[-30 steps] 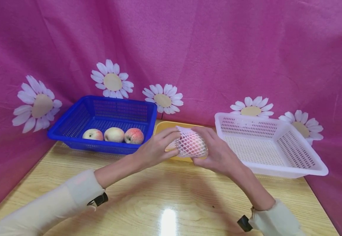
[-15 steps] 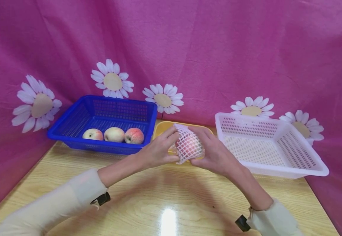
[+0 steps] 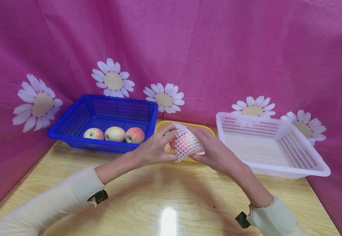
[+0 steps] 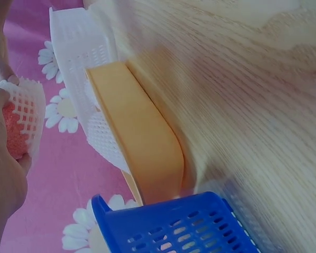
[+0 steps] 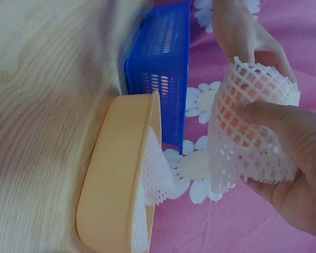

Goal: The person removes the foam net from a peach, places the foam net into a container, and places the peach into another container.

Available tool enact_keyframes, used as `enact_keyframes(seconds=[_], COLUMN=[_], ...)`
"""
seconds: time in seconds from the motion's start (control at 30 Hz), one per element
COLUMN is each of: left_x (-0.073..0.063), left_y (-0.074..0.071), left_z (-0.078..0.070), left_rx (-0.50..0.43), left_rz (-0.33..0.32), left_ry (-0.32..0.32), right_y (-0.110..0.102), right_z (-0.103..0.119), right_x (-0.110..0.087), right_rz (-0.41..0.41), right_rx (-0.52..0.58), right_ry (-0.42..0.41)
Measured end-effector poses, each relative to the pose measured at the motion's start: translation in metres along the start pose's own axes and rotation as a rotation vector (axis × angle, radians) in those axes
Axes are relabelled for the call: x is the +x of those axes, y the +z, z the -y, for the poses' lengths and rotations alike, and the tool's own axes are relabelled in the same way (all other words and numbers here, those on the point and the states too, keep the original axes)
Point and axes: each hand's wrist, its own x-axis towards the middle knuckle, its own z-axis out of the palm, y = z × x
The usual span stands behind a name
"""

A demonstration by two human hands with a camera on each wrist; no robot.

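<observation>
A red-and-pale peach [image 4: 15, 129] sits inside a white foam net sleeve [image 3: 188, 144], held up above the yellow basket in the head view. My left hand [image 3: 153, 149] pinches the sleeve's open left end and the peach, thumb below and fingers above. Red skin shows bare at that end. From the other side my right hand [image 3: 219, 152] grips the sleeve around the peach. In the right wrist view, the right thumb [image 5: 263, 113] presses on the mesh, and the sleeve's loose edge [image 5: 221, 174] hangs past the fruit.
The yellow basket [image 5: 113, 174] holds more white foam nets [image 5: 155, 168]. Left of it stands a blue basket [image 3: 117, 147] with three peaches [image 3: 114, 134] along its near side. A white basket [image 3: 277, 170] stands on the right. A flowered pink cloth [image 3: 203, 65] hangs behind the table [image 3: 147, 203].
The sleeve has tilted and shifted slightly left between the hands. Bare red peach now shows at its left end, where mesh lay before. Both hands still hold on; the baskets stay put.
</observation>
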Motion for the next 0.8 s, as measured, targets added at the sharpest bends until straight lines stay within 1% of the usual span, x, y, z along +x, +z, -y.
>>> enact_keyframes(seconds=[0.13, 0.33, 0.5, 0.63, 0.8], left_x=[-0.003, -0.004, -0.007, -0.009, -0.011], left_y=[-0.002, -0.004, -0.005, -0.008, -0.011], left_z=[0.004, 0.007, 0.010, 0.011, 0.013], left_rx=[-0.017, -0.031, -0.025, -0.029, -0.044], left_rz=[-0.022, -0.056, -0.053, -0.045, -0.054], left_ry=[-0.029, -0.033, -0.064, -0.091, -0.090], right_y=[0.001, 0.005, 0.010, 0.012, 0.016], right_z=[-0.007, -0.016, -0.022, -0.025, -0.028], right_x=[0.000, 0.000, 0.002, 0.004, 0.007], right_rz=[-0.026, -0.068, -0.108, -0.133, -0.148], right_rx=[0.000, -0.039, -0.084, -0.102, -0.114], right_ry=[-0.026, -0.051, -0.075, -0.063, -0.024])
